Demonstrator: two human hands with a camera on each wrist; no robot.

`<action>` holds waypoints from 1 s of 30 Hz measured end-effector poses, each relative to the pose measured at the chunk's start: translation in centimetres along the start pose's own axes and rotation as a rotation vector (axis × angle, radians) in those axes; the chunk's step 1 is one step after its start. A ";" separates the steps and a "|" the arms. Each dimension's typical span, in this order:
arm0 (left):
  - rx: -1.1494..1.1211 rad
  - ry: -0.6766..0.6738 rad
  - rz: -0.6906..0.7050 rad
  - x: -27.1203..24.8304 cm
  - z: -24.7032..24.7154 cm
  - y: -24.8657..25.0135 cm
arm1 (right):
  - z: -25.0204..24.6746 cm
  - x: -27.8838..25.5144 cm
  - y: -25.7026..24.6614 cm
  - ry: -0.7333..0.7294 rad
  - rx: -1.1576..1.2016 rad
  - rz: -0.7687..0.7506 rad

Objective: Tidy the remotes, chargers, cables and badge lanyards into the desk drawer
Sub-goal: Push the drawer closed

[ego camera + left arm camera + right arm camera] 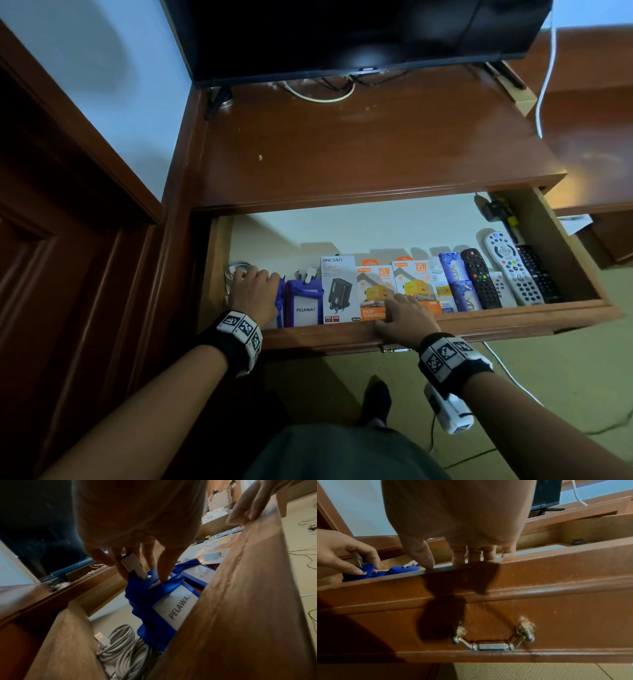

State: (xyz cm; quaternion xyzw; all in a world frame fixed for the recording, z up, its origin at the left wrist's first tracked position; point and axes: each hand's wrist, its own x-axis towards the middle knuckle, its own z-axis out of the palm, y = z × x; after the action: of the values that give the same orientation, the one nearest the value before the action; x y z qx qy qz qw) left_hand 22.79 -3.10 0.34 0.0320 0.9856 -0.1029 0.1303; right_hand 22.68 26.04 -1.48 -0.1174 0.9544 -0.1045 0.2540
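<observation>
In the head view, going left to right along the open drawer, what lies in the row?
White cable coil → left hand → blue PELAWAT badge → black charger box → two orange 25W charger boxes → purple boxes → black remote → white remote → long black remote.

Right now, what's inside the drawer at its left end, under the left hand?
Under the left hand: a blue badge lanyard it grips, and coiled white cables by the drawer wall. The hand covers the lanyard's clip end.
</observation>
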 end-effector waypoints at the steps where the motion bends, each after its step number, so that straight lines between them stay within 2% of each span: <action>1: 0.006 0.019 -0.006 -0.2 0.1 0.3 | 0.0 0.0 0.1 0.002 0.005 -0.002; 5: -0.109 0.071 -0.012 -0.9 0.1 1.5 | 0.2 -0.4 0.7 0.011 0.038 -0.035; 8: -0.225 0.129 0.139 -0.9 0.1 2.9 | 0.1 -0.3 1.8 -0.005 0.085 -0.071; 9: -0.266 0.090 0.227 -0.8 -0.1 3.7 | 0.0 -0.3 2.3 -0.009 0.110 -0.084; 12: -0.386 -0.149 0.421 -0.4 -0.8 5.9 | 0.0 -0.5 4.2 -0.035 0.205 -0.147; 14: -0.343 -0.239 0.500 -0.2 -0.9 7.4 | 0.0 -0.8 5.7 -0.051 0.225 -0.183; 16: -0.215 -0.258 0.570 0.0 -0.7 8.9 | -0.3 -0.9 7.7 -0.047 0.191 -0.181; 20: -0.091 -0.363 0.511 1.3 -1.1 11.5 | -1.5 -0.4 13.0 -0.064 -0.044 -0.175; 22: -0.049 -0.416 0.531 2.2 -1.6 12.2 | -2.2 0.2 14.6 -0.082 -0.081 -0.204; 27: 0.038 -0.495 0.634 3.5 -2.6 12.6 | -3.7 1.7 15.0 -0.271 -0.115 -0.412; 30: 0.030 -0.521 0.613 4.0 -2.9 12.6 | -4.6 2.5 15.1 -0.281 -0.131 -0.480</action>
State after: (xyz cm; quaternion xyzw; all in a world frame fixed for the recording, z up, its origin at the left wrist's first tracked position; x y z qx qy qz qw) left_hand 19.33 9.91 -0.46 0.2993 0.8628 -0.0782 0.3999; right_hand 15.65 40.40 -2.61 -0.3696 0.8594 -0.0828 0.3436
